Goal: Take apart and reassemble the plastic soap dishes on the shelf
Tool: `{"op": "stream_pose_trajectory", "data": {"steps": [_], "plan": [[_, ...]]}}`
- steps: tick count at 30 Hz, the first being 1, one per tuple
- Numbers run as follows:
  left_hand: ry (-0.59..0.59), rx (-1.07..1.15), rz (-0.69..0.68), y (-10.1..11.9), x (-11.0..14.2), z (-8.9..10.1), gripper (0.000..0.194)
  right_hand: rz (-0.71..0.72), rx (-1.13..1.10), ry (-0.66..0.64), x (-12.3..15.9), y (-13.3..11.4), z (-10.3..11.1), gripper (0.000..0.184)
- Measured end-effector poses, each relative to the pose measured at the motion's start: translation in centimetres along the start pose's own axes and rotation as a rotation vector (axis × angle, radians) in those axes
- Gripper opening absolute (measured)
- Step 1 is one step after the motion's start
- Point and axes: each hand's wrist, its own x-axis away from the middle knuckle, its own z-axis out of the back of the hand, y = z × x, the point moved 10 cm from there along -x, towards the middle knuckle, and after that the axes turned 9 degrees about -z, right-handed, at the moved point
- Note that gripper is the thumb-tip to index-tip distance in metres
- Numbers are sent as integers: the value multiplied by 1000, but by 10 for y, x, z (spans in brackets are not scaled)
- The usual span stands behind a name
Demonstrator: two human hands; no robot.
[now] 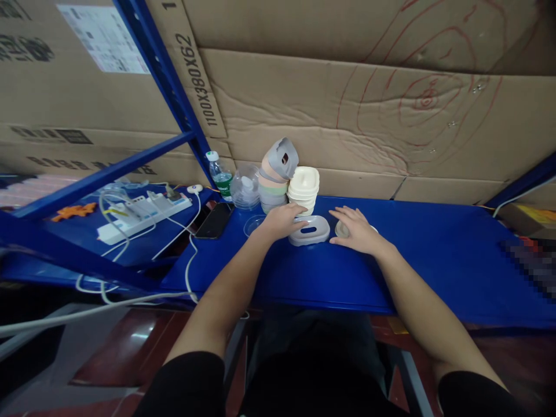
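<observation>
We start at the white lid, lying flat on the blue shelf right in front of us. Our left hand lies on its left edge, fingers curled loosely over the rim rather than clamped. Our right hand is spread flat over a small round lid just beside it, palm down, pinching nothing.

Here's the worry: directly behind the left hand a stack of pastel bowls leans, with a gray piece tipped on top, touching the cream tubs. A backward nudge of the knuckles could topple the lot.

To the left, things are tight: a clear dome, a water bottle, a phone and a power strip trailing cables toward the front edge. To the right, the shelf runs open and bare, which is our safest room.
</observation>
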Motion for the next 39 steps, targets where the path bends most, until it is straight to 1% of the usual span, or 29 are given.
{"op": "stream_pose_trajectory", "data": {"steps": [2, 4, 7, 9, 11, 13, 15, 16, 18, 19, 21, 24, 26, 27, 29, 30, 32, 34, 36, 37, 39], "plan": [[27, 22, -49, 8, -1, 1, 50, -69, 18, -16, 2, 23, 11, 97], [37, 42, -121, 19, -2, 0, 56, -158, -3, -27, 5, 52, 24, 94], [16, 49, -195, 31, -2, -3, 68, -267, -74, 22, 11, 94, 44, 96], [-4, 29, -192, 33, -1, -4, 77, -359, -85, -35, 13, 117, 40, 96], [-29, 8, -172, 31, -1, -4, 83, -432, -67, -114, 14, 130, 27, 88], [-63, -6, -148, 26, 0, -7, 87, -420, -48, -151, 10, 128, 15, 66], [-103, -22, -118, 20, 1, -13, 93, -331, -49, -150, 4, 112, 8, 46], [-125, -31, -104, 16, 1, -17, 96, -280, -56, -152, 1, 103, 5, 42], [-164, -44, -74, 10, 2, -25, 103, -213, -68, -171, -1, 91, 0, 46], [-180, -49, -57, 7, 2, -28, 105, -205, -63, -172, -1, 91, 0, 49], [-206, -55, -27, 2, 3, -32, 106, -238, -37, -154, 1, 99, 5, 53], [-217, -47, -29, 4, 4, -30, 100, -354, 13, -152, 7, 123, 12, 54], [-177, -35, -53, 10, 3, -21, 95, -412, 39, -190, 10, 133, 11, 47], [-139, -29, -65, 13, 3, -15, 94, -421, 49, -206, 11, 133, 10, 42], [-51, -13, -88, 20, 1, -2, 93, -389, 44, -218, 8, 124, 7, 34], [-9, 1, -104, 24, 1, 2, 93, -356, 20, -215, 7, 116, 6, 35], [51, 38, -160, 34, 0, 6, 94, -291, -51, -162, 3, 99, 10, 48], [88, 71, -231, 46, -1, 2, 92, -270, -87, -33, 1, 91, 25, 59], [124, 94, -281, 55, -2, -6, 92, -285, -93, 86, 3, 90, 41, 60], [142, 106, -290, 57, -4, -10, 93, -296, -103, 118, 4, 90, 46, 60], [174, 143, -289, 60, -8, -21, 98, -303, -167, 118, 6, 89, 49, 63]]}}
